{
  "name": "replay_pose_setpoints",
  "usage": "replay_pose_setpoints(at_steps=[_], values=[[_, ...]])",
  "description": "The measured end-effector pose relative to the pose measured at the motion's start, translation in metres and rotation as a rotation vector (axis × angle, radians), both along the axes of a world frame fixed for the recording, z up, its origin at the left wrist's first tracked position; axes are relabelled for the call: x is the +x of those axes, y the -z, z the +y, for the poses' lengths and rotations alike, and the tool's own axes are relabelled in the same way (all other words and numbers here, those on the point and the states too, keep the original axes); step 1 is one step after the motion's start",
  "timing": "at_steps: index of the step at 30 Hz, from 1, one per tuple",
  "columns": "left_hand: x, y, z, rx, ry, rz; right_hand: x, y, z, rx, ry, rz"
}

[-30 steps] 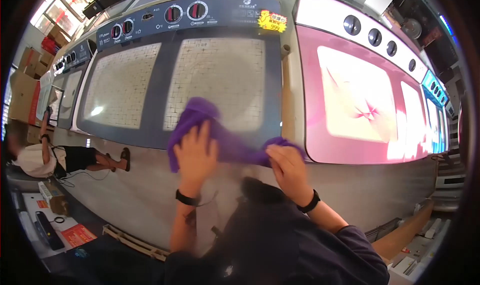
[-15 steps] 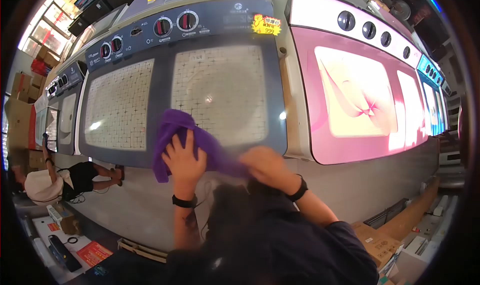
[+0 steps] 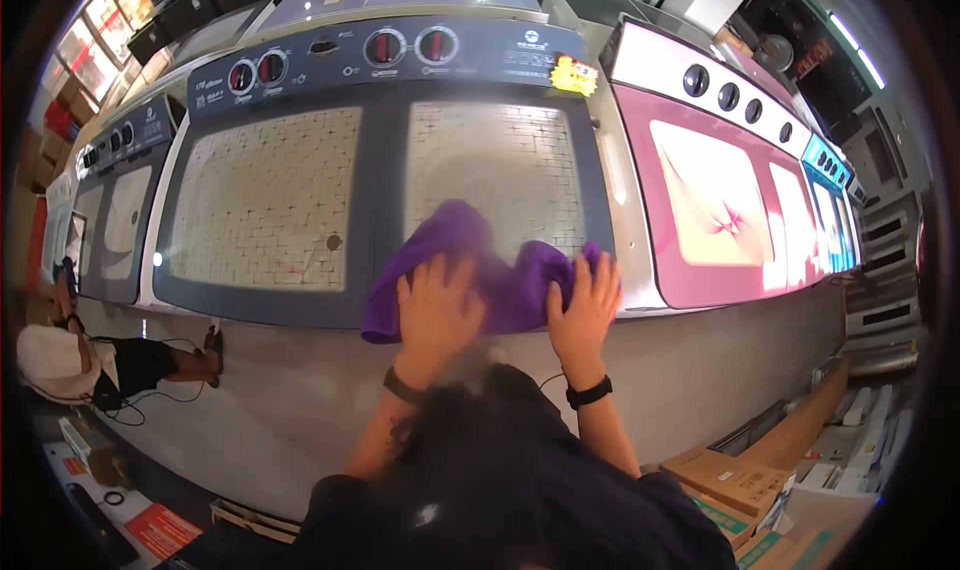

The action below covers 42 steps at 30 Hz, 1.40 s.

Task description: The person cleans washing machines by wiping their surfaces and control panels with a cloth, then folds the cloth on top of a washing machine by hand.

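Note:
A purple cloth (image 3: 455,232) lies bunched over the front edge of a dark grey twin-lid washing machine (image 3: 382,160), below its right patterned lid window. My left hand (image 3: 438,310) rests on the left part of the cloth with its fingers spread, slightly blurred. On the cloth's right end is my right hand (image 3: 585,310), its fingers apart and the thumb split off from them. The cloth stretches between both hands. Each wrist has a dark band. A yellow price tag (image 3: 574,76) sits at the right end of the control panel.
To the right stands a pink washing machine (image 3: 655,210), with a blue one (image 3: 826,205) beyond. Another dark machine (image 3: 122,205) is at the left. A person in a light top (image 3: 60,362) is at the far left. Cardboard boxes (image 3: 735,478) lie at the lower right.
My right hand, closed on the cloth earlier, now lies spread on its right end. The cloth's right end is back near the machine's right front corner. The view has shifted.

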State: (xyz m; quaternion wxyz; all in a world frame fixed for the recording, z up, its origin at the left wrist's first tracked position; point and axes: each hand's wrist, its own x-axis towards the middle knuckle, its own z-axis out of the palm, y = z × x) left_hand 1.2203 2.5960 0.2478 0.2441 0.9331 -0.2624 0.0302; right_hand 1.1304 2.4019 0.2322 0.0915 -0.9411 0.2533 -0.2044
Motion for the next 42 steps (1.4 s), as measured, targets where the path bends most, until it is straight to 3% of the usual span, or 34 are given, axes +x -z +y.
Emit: replay_pose_setpoints(at_steps=[3,10,14,15,20,22,24,25,28,33,37,42], values=[[0.000,-0.003,0.007,-0.011,0.078,-0.006,-0.008,0.008,0.004,0.112,0.208,-0.078],[0.004,0.008,0.020,-0.098,0.133,-0.056,0.016,0.014,0.010,-0.196,0.053,0.075],[-0.004,0.007,0.048,-0.149,0.088,-0.040,0.035,0.010,0.019,-0.159,-0.022,0.095],[-0.004,0.003,0.057,-0.157,0.075,-0.020,0.038,0.006,0.027,-0.197,-0.100,0.070],[0.003,0.012,0.121,-0.182,-0.153,-0.062,0.046,-0.016,0.075,0.165,-0.804,0.086],[0.006,0.010,0.123,-0.171,-0.180,-0.025,0.038,-0.034,0.089,0.065,-0.717,0.101],[0.014,0.003,0.115,-0.049,-0.183,-0.045,0.029,-0.027,0.078,0.092,-0.416,0.066],[0.015,0.000,0.109,-0.123,-0.132,0.003,0.022,-0.024,0.073,0.113,-0.267,0.051],[0.023,0.004,0.088,-0.104,0.048,-0.031,0.004,-0.030,0.046,0.012,-0.195,0.191],[0.031,-0.033,0.064,0.133,0.373,0.114,0.020,-0.044,0.005,-0.229,-0.403,0.226],[0.081,-0.052,0.053,0.138,0.639,0.184,0.080,-0.045,-0.013,-0.317,-0.519,0.296],[0.163,-0.047,0.018,0.253,0.618,0.176,0.161,-0.066,-0.008,-0.328,-0.514,0.584]])
